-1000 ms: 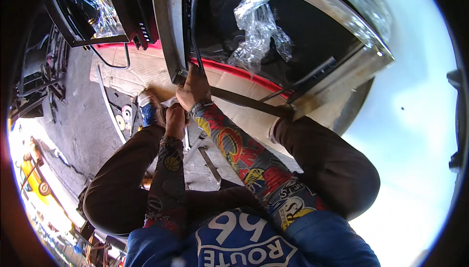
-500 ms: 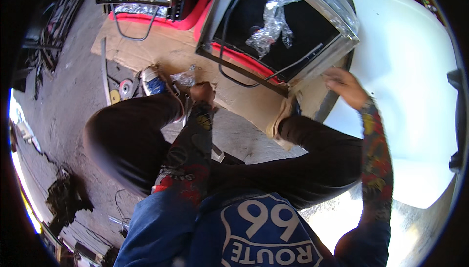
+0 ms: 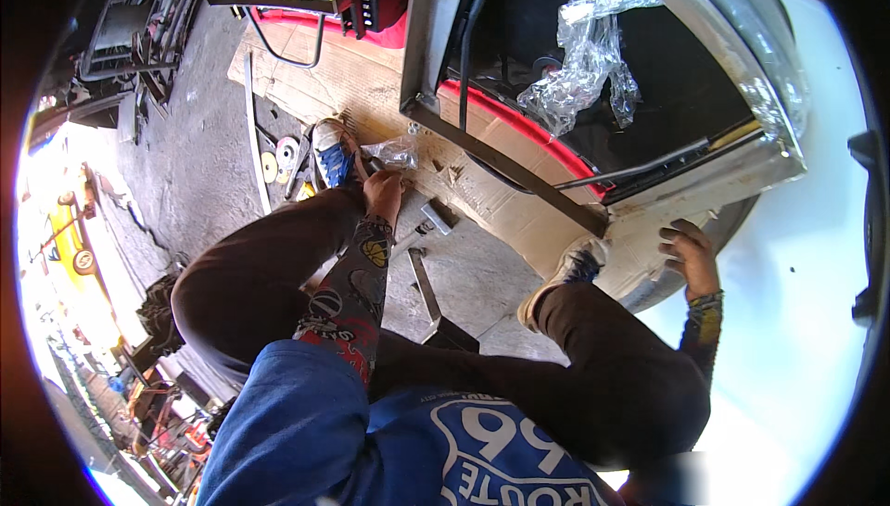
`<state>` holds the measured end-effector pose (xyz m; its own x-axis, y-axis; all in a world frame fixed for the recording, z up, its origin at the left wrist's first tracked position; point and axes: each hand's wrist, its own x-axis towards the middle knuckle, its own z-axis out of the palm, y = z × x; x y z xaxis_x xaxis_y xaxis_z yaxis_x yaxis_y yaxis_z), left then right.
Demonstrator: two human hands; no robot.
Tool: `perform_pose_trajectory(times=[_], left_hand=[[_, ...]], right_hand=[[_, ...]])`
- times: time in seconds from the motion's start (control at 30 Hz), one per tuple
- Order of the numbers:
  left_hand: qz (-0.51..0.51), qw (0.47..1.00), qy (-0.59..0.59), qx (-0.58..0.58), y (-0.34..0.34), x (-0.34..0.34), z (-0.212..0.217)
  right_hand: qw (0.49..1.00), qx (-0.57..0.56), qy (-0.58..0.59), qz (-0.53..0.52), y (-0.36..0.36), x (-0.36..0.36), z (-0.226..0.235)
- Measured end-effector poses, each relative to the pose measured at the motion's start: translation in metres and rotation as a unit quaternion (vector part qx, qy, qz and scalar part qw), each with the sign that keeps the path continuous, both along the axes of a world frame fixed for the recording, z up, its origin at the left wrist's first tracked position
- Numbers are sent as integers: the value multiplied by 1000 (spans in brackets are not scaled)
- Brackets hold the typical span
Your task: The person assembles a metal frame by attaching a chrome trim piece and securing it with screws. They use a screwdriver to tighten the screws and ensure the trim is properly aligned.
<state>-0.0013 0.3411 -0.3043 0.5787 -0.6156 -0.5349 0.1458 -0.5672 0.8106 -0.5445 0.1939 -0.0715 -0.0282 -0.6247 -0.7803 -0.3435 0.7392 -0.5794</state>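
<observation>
My left hand (image 3: 383,193) reaches down between my knees to the cardboard sheet (image 3: 357,89), its fingers bunched at the lower edge of a small clear plastic bag (image 3: 395,150). Whether it grips the bag is unclear. Just right of this hand a small metal bracket (image 3: 436,219) lies on the concrete. My right hand (image 3: 691,253) is stretched out to the right, fingers spread, resting on the pale panel at the corner of a grey metal frame (image 3: 505,168). It holds nothing.
Crumpled clear wrap (image 3: 584,70) hangs inside the frame's dark opening. A flat metal bar (image 3: 426,288) lies on the floor between my legs. Grinding discs (image 3: 275,158) and a thin strip lie beside my blue shoe (image 3: 329,152). A white curved body (image 3: 797,302) fills the right.
A second ago both hands were together at the frame's lower edge. Since then my right hand swung out right to the frame's corner, and my left dropped to the plastic bag.
</observation>
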Motion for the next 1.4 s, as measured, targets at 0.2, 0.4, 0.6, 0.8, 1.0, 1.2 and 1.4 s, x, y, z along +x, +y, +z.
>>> perform_pose_trajectory(times=[0.2, 0.4, 0.6, 0.8, 1.0, 1.2, 1.4], left_hand=[[-300, 914, -253, 107, -27, 7, -47], [-561, 630, -516, 148, -44, -10, -92], [-145, 978, -7, 152, -42, -51, 25], [-281, 942, 118, 139, -57, -114, 151], [-338, 865, 332, 165, -53, -202, 112], [-217, 857, 467, -23, -70, -283, 43], [-278, 778, 552, -117, -97, -288, 14]], right_hand=[[987, -74, -143, -4, 44, 35, -109], [956, -266, -30, 123, 74, 39, -128], [832, -40, -489, -259, 80, 67, -144], [771, -23, -576, -271, 73, 79, -160], [820, -34, -515, -247, 72, 71, -167], [908, -43, -353, -222, 76, 54, -149], [912, 26, -340, -228, 77, 47, -139]])
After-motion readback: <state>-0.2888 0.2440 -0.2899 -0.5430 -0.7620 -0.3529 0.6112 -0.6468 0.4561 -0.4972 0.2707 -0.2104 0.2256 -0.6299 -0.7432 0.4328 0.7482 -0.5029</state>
